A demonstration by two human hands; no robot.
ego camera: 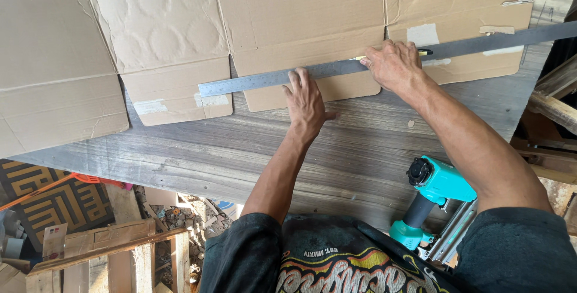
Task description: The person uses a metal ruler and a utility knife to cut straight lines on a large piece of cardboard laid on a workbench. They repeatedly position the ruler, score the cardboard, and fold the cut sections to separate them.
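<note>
Ruler point(384, 58) pinned flat: left hand point(308, 103), right hand point(393, 64) (on cardboard point(300, 22)).

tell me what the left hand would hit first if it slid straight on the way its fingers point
The left hand already has its fingertips on the metal ruler. Past the ruler's far edge it would meet only more of the flattened cardboard.

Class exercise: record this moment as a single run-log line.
left hand: pressing ruler flat | right hand: holding yellow tool at ruler edge | under: cardboard | nearby: nail gun
</note>
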